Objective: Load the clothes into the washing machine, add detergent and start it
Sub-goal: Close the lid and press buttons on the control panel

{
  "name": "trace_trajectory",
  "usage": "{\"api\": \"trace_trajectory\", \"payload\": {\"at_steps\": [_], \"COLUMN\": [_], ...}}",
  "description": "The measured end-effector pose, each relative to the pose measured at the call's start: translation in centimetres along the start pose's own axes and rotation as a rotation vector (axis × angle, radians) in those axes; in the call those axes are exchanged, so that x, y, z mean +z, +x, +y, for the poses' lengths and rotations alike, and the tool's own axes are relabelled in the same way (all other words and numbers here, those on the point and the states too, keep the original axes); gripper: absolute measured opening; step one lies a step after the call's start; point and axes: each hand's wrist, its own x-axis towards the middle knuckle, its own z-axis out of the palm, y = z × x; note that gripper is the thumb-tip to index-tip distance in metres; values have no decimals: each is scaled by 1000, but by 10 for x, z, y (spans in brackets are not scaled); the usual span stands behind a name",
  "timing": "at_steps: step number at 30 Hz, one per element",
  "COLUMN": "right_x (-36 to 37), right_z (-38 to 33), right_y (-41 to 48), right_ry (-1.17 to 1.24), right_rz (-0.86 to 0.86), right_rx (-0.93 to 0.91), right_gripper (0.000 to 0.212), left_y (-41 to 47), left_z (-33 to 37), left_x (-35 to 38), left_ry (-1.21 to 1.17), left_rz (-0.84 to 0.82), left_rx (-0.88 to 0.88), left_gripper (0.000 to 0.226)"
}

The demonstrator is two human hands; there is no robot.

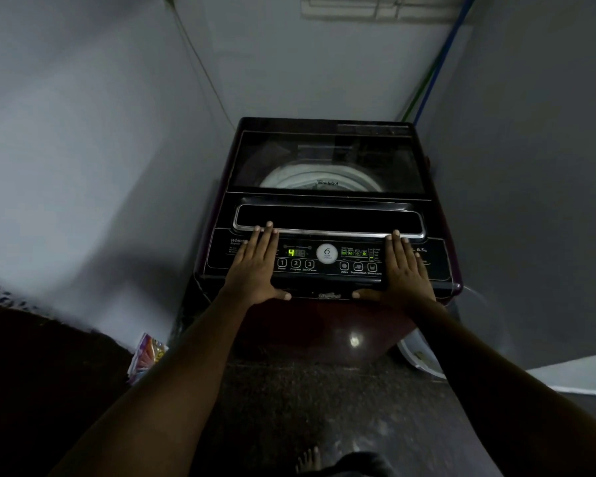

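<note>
Now: washer (pixel 327 318) stands in the far corner between grey walls, lid (pixel 324 156) down. Both hands lie flat on the panel (pixel 327 275) along its near edge.

Left hand (pixel 255 266): fingers straight and together, tips touching the chrome handle (pixel 329 233) at its left end, thumb spread along the panel's near lip. Right hand (pixel 405 270): same pose mirrored, at the handle's right end. Neither grips anything. Whether the palms press or merely rest, cannot tell.

Display (pixel 295 252) between the hands is lit green, first digit a 4, the rest dim. Buttons (pixel 295 263) marked 1, 2 and 3 sit just right of the left hand; the label under 3 reads Start/Pause.

Through the dark lid a pale ring shows in the drum (pixel 320 180). Whether clothes lie in it cannot be told.

Handling, as judged: washer is heavy and rigid and should not shift under hand weight. Lid looks like glass in a stiff frame, glossy, likely slick. Take it by the handle, fingers hooked under the bar, and lower it gently rather than drop it. Buttons look flat; one fingertip, light press.

Colourful packet (pixel 147 356) on the floor, near left of the washer, perhaps detergent: soft, light, pinch at the top. White basin (pixel 424 358) near right, partly hidden.
</note>
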Motion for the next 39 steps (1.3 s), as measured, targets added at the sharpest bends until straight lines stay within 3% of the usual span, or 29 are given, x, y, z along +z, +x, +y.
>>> {"api": "trace_trajectory", "payload": {"at_steps": [39], "right_x": [-4], "right_z": [-2], "right_y": [2], "right_ry": [25], "right_rz": [-41], "right_rx": [12], "right_gripper": [144], "left_y": [-3], "left_z": [3], "left_x": [0], "left_ry": [4], "left_rz": [9], "left_rx": [-26], "left_gripper": [148]}}
